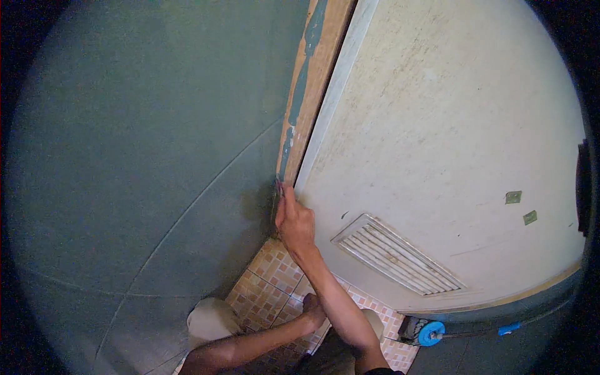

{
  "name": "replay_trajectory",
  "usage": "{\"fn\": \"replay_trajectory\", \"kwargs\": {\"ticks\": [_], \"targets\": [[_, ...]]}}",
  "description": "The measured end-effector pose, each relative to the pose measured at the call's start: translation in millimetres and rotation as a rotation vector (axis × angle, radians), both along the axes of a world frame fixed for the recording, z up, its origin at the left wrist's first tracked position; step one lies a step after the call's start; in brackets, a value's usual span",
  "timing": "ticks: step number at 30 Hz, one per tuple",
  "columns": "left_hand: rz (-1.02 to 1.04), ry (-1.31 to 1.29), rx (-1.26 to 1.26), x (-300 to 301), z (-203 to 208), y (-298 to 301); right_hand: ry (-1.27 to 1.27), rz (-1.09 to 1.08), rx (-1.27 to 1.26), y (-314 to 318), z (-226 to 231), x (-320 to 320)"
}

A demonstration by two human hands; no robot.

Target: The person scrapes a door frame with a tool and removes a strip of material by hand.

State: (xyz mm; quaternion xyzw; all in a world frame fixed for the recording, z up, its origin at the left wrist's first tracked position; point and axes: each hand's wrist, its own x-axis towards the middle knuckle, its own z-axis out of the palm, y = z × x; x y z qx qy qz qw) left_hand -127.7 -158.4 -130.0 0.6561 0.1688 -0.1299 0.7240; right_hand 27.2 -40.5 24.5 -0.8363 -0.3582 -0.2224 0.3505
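Note:
My right hand (296, 222) is raised to the lower part of the wooden door frame (306, 125), where it meets the green wall (156, 125). Its fingers are closed around a small thin tool (279, 185), dark with a bit of red, whose tip is against the frame's edge; too little shows to tell its kind. Green paint (299, 94) with ragged edges runs in a strip along the wood above. Lower down, my left hand (314, 307) is curled closed beside my right forearm, which partly covers it. Whatever it may hold is hidden.
To the right stands a dirty white door (437, 125) with a louvred vent (400, 255) low on it. Patterned tiles (275, 269) cover the floor between wall and door. A blue round object (431, 333) with a dark cable lies by the door's bottom edge. My knees are near the wall.

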Motion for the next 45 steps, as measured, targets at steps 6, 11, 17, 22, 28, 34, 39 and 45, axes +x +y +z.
{"fn": "replay_trajectory", "kwargs": {"ticks": [6, 11, 17, 22, 28, 34, 39, 45], "targets": [[-0.003, -0.163, 0.23, 0.3, 11.0, -3.4, 0.104, -0.056, -0.271, -6.7, -49.6, -2.9], [0.079, 0.126, -0.149, 0.0, -11.4, -5.6, 0.208, -0.066, -0.432, 0.9, -87.1, -4.2], [0.162, 0.028, -0.164, 5.3, -26.5, -11.4, 0.274, -0.01, -0.258, 5.0, -23.6, -5.1], [0.329, 0.092, -0.333, 3.6, -57.8, -25.4, -0.045, -0.06, 0.065, 12.8, 25.7, -9.2], [0.181, 0.072, -0.422, 4.4, -18.6, -15.7, -0.084, -0.149, -0.037, 14.2, 15.8, -5.0], [0.155, 0.068, -0.274, -0.9, -38.3, -15.6, 0.123, -0.052, -0.289, 3.2, -50.5, -3.7], [0.202, 0.124, -0.473, -3.2, -22.8, -12.6, 0.261, -0.102, -0.421, 0.4, -81.9, -8.1], [0.059, 0.111, -0.06, -1.6, -66.2, -15.7, 0.305, -0.097, -0.285, 15.4, -6.9, -14.6]]}}
